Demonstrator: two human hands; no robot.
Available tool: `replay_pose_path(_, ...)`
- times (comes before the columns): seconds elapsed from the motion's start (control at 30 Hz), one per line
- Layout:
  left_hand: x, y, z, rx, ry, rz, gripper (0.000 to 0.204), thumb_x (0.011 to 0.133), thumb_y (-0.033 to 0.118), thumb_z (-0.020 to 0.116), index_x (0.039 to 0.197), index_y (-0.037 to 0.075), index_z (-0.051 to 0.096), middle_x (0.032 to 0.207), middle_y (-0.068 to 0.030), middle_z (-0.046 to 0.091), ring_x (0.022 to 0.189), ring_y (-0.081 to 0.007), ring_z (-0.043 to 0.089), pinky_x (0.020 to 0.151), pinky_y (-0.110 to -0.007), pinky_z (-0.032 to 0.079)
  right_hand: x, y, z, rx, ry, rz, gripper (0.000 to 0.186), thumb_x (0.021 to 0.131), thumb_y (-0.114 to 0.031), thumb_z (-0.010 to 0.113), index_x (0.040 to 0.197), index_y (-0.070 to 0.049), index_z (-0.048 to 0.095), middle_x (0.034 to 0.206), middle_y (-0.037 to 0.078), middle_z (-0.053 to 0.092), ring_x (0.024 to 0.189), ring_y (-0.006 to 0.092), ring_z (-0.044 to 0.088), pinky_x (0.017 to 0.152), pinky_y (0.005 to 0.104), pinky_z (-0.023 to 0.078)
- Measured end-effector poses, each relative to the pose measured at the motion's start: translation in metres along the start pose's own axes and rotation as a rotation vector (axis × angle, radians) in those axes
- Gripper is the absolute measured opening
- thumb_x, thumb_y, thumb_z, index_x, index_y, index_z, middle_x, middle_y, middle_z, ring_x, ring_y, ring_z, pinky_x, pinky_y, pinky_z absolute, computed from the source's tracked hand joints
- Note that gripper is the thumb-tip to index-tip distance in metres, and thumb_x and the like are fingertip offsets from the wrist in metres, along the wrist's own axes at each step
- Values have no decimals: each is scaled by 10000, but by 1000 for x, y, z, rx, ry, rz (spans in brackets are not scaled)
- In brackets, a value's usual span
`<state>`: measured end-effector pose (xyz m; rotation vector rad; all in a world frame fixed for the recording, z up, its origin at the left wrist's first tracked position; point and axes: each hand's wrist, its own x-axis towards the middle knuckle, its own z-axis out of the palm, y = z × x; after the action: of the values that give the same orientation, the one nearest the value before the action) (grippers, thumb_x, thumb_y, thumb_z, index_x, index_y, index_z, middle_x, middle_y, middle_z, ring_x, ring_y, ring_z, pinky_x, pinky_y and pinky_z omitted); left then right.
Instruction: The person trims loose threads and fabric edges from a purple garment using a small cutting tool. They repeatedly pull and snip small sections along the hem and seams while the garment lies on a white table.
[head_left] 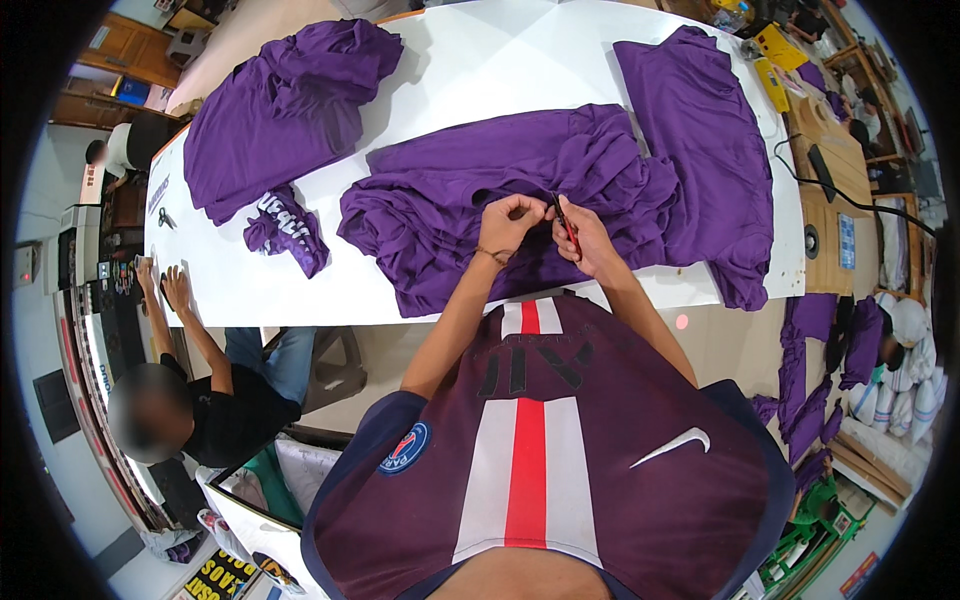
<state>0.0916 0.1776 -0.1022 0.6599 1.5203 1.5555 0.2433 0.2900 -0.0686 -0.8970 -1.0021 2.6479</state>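
Near the front edge of the white table (pixel 450 75) lies a loose heap of purple fabric (pixel 430 215). Over its near side, my left hand (pixel 508 226) has its fingers closed in a pinch; what is between them is too small to tell. Close beside it, my right hand (pixel 590 240) is wrapped round slim red-and-black thread snips (pixel 567 228), their dark tip pointing up and away from me. The two hands almost meet at the fingertips.
Purple fabric piles lie at the far left (pixel 290 120) and right (pixel 700 150). A small printed purple piece (pixel 287 232) and scissors (pixel 166 218) are on the left. Another person (pixel 230 400) sits at the left edge, hands on the table. Cardboard boxes (pixel 835 230) stand right, with a black cable.
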Motion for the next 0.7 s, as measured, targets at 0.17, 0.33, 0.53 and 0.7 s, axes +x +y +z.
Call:
replay_pose_path(0.17,-52,46,-47,304,-260,-113,109,939,95,748,991,-1,749,928,-55,758,842,-127,705,773,-279,556,-3,-10,7,-170,151,-189,262,1014,-281,708,1078,-50,603,666,-60,463,478,29,386,418,204,302)
replay_pose_path(0.33,-116,88,-125,1241,-678,-289,307,796,127,813,1100,111,775,992,-86,787,843,-199,752,792,-338,576,10,-12,0,-796,340,-502,419,818,-123,883,1151,-36,645,695,-98,356,629,13,331,570,207,263)
replay_pose_path(0.53,-130,115,-136,772,2,-106,377,793,195,864,1118,44,744,978,-126,780,856,-223,756,802,-337,592,32,-19,-16,-1066,370,-505,280,815,-174,871,969,-10,703,683,-78,387,632,38,342,575,224,305)
replay_pose_path(0.7,-46,83,-68,806,467,232,398,823,303,851,1106,44,743,910,-122,742,900,-263,734,828,-378,585,40,-29,-7,-1040,361,-600,265,811,-180,860,891,-7,676,727,-20,478,664,80,427,602,266,378)
